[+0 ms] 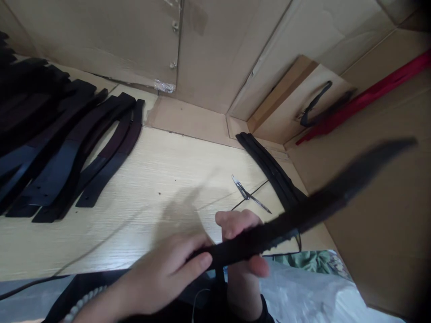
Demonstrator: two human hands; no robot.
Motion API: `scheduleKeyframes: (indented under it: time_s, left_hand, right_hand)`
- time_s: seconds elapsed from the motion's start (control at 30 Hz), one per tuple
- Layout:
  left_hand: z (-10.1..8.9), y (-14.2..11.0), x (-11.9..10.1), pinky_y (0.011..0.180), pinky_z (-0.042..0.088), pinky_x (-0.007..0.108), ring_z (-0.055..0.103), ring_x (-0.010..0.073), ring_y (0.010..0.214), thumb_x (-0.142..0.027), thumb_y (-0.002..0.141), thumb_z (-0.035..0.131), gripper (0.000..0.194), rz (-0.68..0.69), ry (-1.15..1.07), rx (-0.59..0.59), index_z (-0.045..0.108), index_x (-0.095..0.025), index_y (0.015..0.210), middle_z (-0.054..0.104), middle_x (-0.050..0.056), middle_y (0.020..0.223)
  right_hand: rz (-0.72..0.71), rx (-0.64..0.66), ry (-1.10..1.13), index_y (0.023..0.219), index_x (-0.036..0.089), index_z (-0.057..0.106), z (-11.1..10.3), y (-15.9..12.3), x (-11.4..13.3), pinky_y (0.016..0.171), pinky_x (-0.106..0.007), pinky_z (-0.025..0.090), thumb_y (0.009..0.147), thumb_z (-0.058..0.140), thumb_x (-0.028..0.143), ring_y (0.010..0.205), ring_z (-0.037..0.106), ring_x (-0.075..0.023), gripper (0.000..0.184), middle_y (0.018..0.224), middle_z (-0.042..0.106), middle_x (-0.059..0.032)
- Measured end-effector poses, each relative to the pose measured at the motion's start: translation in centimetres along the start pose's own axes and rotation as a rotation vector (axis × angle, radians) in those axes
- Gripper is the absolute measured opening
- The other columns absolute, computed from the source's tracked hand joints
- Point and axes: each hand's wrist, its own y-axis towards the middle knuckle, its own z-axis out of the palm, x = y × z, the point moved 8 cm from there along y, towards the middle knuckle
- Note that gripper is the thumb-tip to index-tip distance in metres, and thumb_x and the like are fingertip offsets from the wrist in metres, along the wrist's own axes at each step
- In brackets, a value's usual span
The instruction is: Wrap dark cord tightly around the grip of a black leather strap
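Observation:
Both of my hands are on a long, dark, curved strip (319, 204), raised over the front edge of the table. My left hand (164, 271) pinches its near end between thumb and fingers. My right hand (240, 224) wraps around it further along, thumb and fingers on opposite sides. The far part of the strip sweeps up to the right, ending in a blurred, narrow tip. Its lower edge looks uneven near my right hand. Just beyond my right hand, a pair of small metal thread snips (247, 194) lies on the table.
Several similar dark curved strips (111, 152) lie piled at the left. More black strips (266, 166) lie at the right beside the cardboard wall (370, 202). A red strip (370, 96) and a black loop (314, 105) are at the upper right. A cord (37, 281) runs along the lower left.

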Motion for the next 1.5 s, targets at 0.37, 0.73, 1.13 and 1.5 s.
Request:
scheduleKeyframes:
  time_s: [0.37,0.73,1.13,1.5]
  left_hand:
    - [0.7,0.5,0.5,0.049,0.051,0.021,0.061,0.0100,0.048,-0.044,0.101,0.019,0.047,-0.062,-0.278,0.164,0.059,-0.020,0.100,0.069,0.001,0.071]
    - [-1.7,-0.3,1.5,0.077,0.050,0.042,0.064,0.0234,0.076,-0.034,0.093,0.049,0.022,-0.188,0.129,-0.275,0.062,-0.017,0.090,0.068,0.009,0.079]
    - [-1.0,0.8,1.2,0.057,0.049,0.029,0.062,0.0173,0.061,-0.031,0.092,0.051,0.018,0.020,0.295,-0.170,0.062,-0.017,0.088,0.068,0.004,0.071]
    - [-1.1,0.0,-0.9,0.054,0.046,0.028,0.061,0.0170,0.059,-0.034,0.092,0.049,0.015,0.029,0.325,-0.205,0.055,-0.020,0.093,0.065,0.000,0.070]
  right_hand:
    - [-0.160,0.137,0.037,0.054,0.023,0.051,1.5,0.6,2.1,0.039,-0.025,0.018,0.078,0.065,0.050,0.036,0.028,-0.0084,0.040,0.039,0.034,0.0062]
    - [0.090,-0.116,-0.030,0.066,0.022,0.054,-1.0,-0.2,-1.3,0.049,-0.024,0.030,0.082,0.063,0.042,0.051,0.038,-0.0100,0.027,0.054,0.042,0.0050]
    - [0.061,-0.091,0.030,0.073,0.024,0.057,-0.6,0.0,-1.5,0.047,-0.024,0.028,0.060,0.074,0.064,0.052,0.037,-0.0097,0.045,0.060,0.044,0.0050]
    - [0.218,0.212,0.129,0.080,0.023,0.060,1.1,0.3,-1.2,0.041,-0.021,0.032,0.056,0.084,0.046,0.050,0.042,-0.0093,0.041,0.063,0.052,0.0039]
